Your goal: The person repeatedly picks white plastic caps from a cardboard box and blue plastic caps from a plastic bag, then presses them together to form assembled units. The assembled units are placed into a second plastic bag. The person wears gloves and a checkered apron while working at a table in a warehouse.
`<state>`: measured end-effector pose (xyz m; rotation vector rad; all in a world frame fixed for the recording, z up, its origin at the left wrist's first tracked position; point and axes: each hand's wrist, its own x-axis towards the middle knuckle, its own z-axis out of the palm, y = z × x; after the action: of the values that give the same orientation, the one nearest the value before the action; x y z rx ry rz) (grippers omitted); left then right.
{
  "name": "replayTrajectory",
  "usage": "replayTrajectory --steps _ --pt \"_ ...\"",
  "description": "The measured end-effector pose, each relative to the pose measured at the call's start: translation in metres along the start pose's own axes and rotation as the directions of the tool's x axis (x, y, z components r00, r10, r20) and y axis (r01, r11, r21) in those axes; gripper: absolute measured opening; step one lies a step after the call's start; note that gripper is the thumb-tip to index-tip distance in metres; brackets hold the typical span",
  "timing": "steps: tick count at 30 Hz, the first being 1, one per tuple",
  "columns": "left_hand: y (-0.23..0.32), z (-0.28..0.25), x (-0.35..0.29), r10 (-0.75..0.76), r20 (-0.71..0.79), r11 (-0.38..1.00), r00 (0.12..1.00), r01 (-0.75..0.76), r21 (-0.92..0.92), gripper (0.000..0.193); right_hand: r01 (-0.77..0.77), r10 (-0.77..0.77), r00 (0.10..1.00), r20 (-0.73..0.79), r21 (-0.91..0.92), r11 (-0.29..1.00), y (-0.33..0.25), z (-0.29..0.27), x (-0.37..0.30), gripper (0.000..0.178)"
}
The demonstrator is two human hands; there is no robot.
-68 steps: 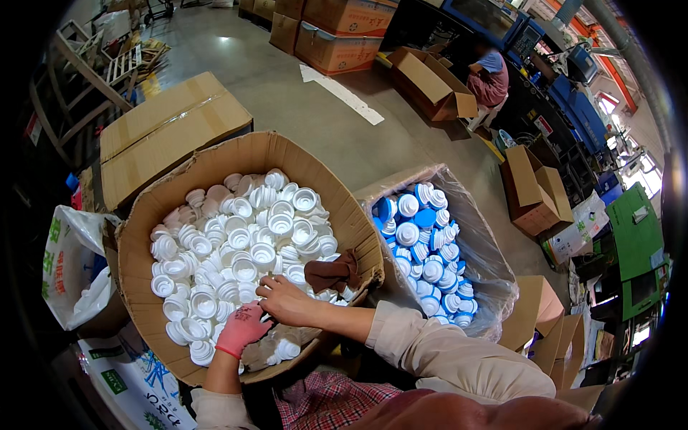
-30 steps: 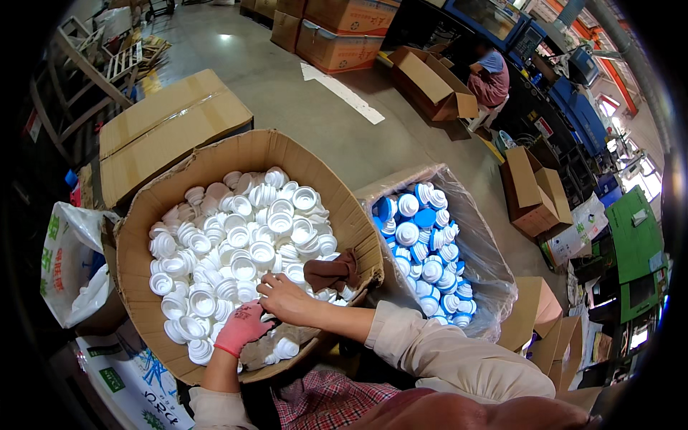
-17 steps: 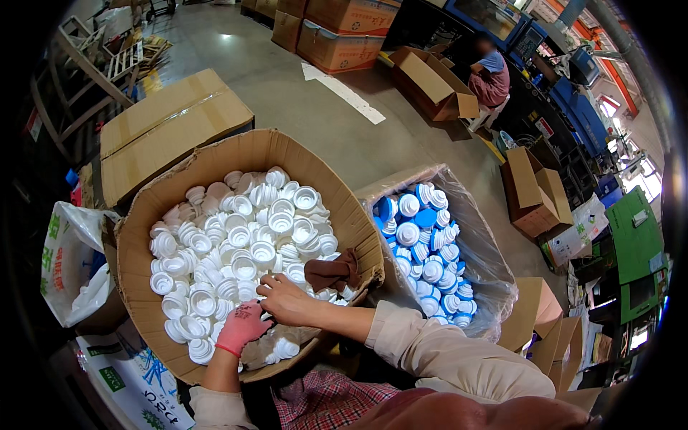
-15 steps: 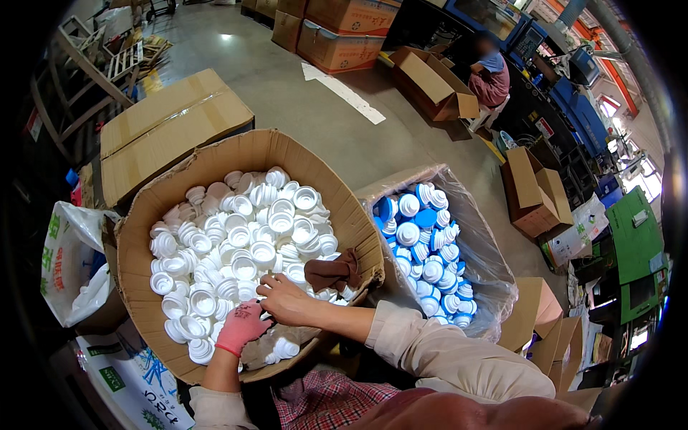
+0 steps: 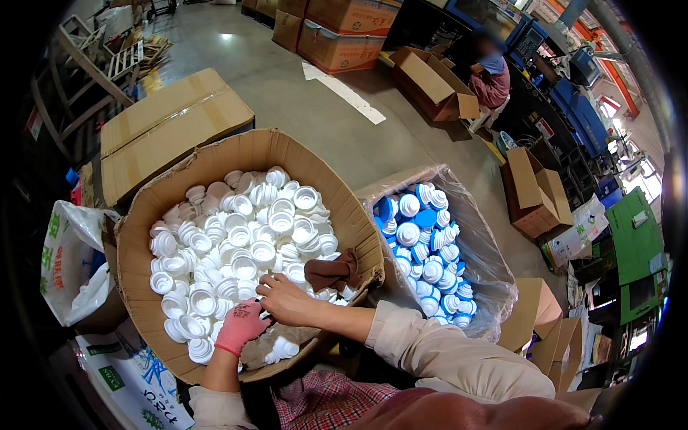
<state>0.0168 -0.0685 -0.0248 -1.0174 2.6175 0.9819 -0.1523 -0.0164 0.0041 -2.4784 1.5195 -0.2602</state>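
My left hand [image 5: 242, 328], in a pink glove, and my bare right hand [image 5: 286, 301] meet over the near side of a large cardboard box [image 5: 129, 276]. The box holds a heap of white ridged plastic caps [image 5: 244, 266]. Both hands have bent fingers pressed close together at one spot, and whatever lies between them is hidden. A dark bit shows where they touch. A brown cloth glove [image 5: 332, 270] lies on the caps, to the right of my right hand. Under my wrists are a greyish-brown cloth [image 5: 266, 348] and a few more caps.
At the right stands a plastic-lined box [image 5: 494, 287] of blue-and-white capped parts [image 5: 432, 271]. A closed carton [image 5: 175, 129] is behind the heap's box; a white plastic bag [image 5: 72, 265] hangs at the left. Farther off, a seated person [image 5: 491, 79] is beside machines and open cartons.
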Motion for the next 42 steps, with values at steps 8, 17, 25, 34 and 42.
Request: replayTrajectory --steps 8,17,25,34,42 --pt "-0.007 -0.001 0.000 -0.155 -0.112 0.963 0.981 0.176 0.206 0.048 0.034 -0.032 0.996 -0.086 0.025 0.999 0.001 -0.002 -0.005 0.011" --pt "0.001 -0.002 0.001 0.016 0.031 0.997 0.999 -0.014 -0.074 0.045 -0.025 0.026 0.997 -0.073 0.021 0.999 0.001 -0.001 -0.004 0.012" --pt "-0.001 0.002 0.001 0.109 0.018 0.975 0.994 -0.103 -0.197 0.041 0.016 -0.016 1.000 -0.019 0.004 1.000 0.002 0.002 -0.003 0.015" --pt "0.005 -0.004 0.001 -0.039 0.016 0.997 0.999 0.038 0.071 0.045 0.021 -0.020 0.999 -0.051 0.025 0.999 0.002 0.002 0.000 0.016" --pt "-0.004 -0.002 0.001 -0.076 -0.116 0.996 0.990 0.080 0.031 0.045 -0.014 0.013 0.994 -0.106 -0.005 1.000 0.006 0.012 -0.002 0.013"
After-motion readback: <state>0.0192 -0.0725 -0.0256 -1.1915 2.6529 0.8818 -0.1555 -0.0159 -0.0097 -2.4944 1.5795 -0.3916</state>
